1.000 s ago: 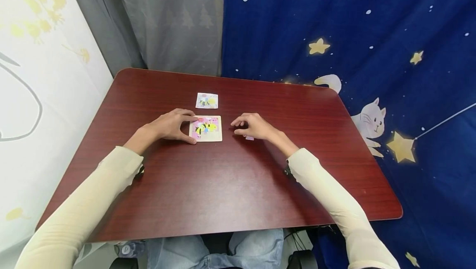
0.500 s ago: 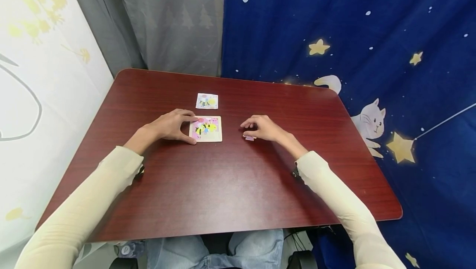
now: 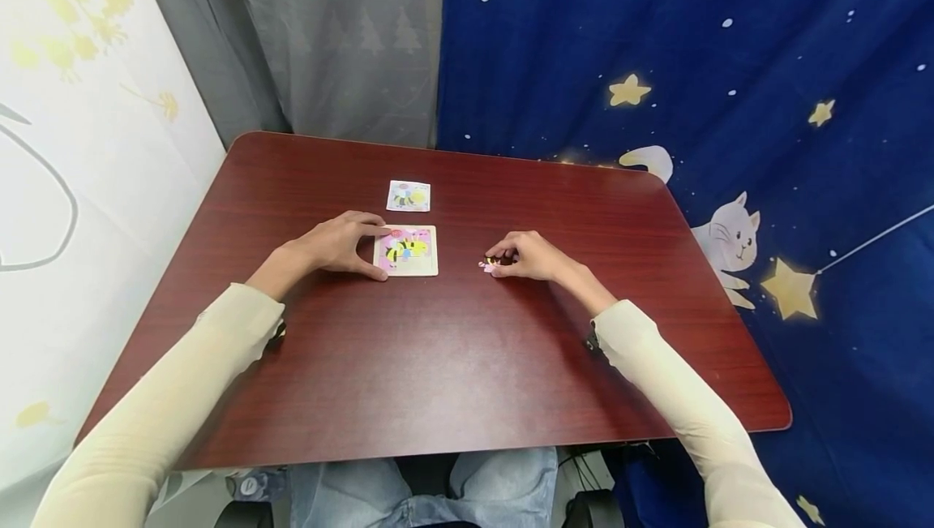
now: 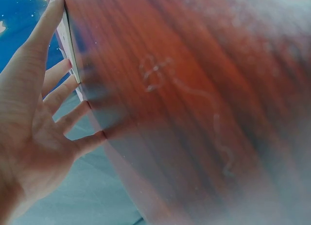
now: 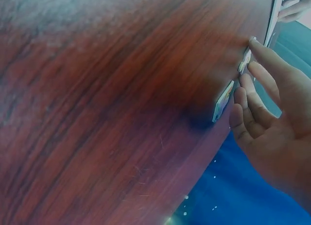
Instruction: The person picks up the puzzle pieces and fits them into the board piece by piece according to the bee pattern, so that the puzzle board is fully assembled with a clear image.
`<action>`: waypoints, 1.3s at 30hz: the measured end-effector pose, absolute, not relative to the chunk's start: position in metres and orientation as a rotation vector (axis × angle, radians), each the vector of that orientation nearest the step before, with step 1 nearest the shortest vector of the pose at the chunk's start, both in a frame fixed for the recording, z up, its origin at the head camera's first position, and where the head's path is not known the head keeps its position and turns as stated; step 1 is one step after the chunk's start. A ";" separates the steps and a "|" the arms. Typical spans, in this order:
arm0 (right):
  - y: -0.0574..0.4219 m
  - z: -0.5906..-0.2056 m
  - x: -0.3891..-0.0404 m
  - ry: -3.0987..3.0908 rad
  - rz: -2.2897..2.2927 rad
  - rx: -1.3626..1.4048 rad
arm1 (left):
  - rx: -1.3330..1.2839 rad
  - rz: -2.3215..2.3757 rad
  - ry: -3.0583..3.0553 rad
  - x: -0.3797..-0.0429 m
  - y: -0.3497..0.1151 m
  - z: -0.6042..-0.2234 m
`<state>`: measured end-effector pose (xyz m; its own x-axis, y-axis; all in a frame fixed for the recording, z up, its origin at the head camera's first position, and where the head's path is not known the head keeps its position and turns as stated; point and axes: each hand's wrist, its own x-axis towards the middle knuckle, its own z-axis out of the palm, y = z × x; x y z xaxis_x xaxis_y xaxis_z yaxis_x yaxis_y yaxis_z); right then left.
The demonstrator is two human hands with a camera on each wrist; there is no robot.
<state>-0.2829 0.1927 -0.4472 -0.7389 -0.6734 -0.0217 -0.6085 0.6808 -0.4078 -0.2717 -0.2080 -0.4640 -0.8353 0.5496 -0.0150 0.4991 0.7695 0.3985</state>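
A square puzzle board [image 3: 420, 267] with a pale frame and a bee picture on pink lies on the table, its lower right part bare. My left hand [image 3: 337, 247] holds it at the left side, thumb at the near corner and a finger over the far corner. To the right of the board, my right hand [image 3: 536, 256] pinches a small pink puzzle piece [image 3: 487, 267] between thumb and fingers, low over the table. In the right wrist view, another puzzle piece [image 5: 223, 102] lies beside the curled fingers; the hand mostly hides it in the head view.
A printed card [image 3: 409, 196] with the same bee picture lies beyond the board. The dark red table [image 3: 438, 366] has a rounded edge, with curtains behind it and to the right. My legs are under the near edge.
My right hand has moved right, away from the board, and now pinches a puzzle piece that was lying on the table. My left hand stays on the board.
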 end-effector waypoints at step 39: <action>0.129 -0.443 -0.293 2.668 -0.675 -1.194 | 0.836 0.564 2.816 -0.271 -0.208 -0.463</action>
